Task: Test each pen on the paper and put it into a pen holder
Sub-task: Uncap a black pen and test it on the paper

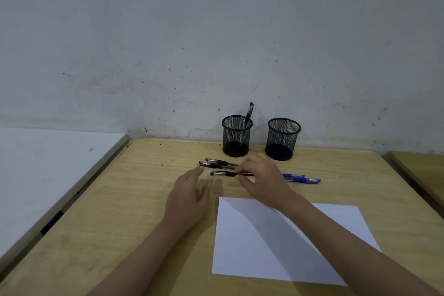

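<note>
While the right hand pinches one pen, left hand spread, two holders stand.

The light is soft and a bit dim, with a cool grey look. It seems to come from above and from the right. The right arm throws a wide dark shadow across the paper. A small shadow sits under the left hand. There is no glare. The picture is a little blurry, mostly on both hands. The wide lens bends the desk edges near the sides.
</note>
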Demonstrator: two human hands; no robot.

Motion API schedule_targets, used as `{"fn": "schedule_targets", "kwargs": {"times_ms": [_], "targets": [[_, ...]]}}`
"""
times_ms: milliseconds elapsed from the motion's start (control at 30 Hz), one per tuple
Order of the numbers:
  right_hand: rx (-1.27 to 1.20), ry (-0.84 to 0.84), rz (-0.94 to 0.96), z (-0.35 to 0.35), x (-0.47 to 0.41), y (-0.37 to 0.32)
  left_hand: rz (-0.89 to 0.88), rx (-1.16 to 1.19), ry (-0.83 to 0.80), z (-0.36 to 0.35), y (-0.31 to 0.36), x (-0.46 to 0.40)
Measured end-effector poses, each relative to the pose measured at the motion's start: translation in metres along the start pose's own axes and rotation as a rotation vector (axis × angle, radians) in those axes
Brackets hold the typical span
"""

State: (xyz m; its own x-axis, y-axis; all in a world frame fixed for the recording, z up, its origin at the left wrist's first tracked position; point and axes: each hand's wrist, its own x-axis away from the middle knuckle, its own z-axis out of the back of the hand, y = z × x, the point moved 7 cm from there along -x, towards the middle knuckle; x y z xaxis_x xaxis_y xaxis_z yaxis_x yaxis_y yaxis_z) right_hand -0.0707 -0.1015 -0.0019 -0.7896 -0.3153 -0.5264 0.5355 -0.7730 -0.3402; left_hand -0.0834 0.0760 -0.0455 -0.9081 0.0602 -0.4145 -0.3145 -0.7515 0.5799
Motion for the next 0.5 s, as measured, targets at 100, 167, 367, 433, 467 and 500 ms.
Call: {"fn": "schedule_targets", "kwargs": {"times_ms": [100, 167, 367, 433, 467, 500], "targets": [[0.027, 0.003, 0.037, 0.006, 0.009, -0.004, -0.048, 0.076, 0.121, 0.010, 0.009, 0.004], [0.055, -0.010, 0.052, 0.008, 0.012, -0.007, -0.131, 0.112, 0.115, 0.010, 0.023, 0.008], [0.142, 0.213, 0.097, 0.028, 0.021, -0.017, -0.158, 0.267, 0.145, 0.013, 0.047, 0.006], [0.162, 0.398, 0.060, 0.043, 0.028, -0.018, -0.138, 0.316, 0.176, 0.017, 0.051, 0.003], [0.157, 0.494, 0.039, 0.049, 0.033, -0.020, -0.101, 0.358, 0.188, 0.019, 0.051, 0.001], [0.139, 0.571, 0.024, 0.053, 0.039, -0.022, -0.063, 0.406, 0.200, 0.020, 0.051, 0.000]]}}
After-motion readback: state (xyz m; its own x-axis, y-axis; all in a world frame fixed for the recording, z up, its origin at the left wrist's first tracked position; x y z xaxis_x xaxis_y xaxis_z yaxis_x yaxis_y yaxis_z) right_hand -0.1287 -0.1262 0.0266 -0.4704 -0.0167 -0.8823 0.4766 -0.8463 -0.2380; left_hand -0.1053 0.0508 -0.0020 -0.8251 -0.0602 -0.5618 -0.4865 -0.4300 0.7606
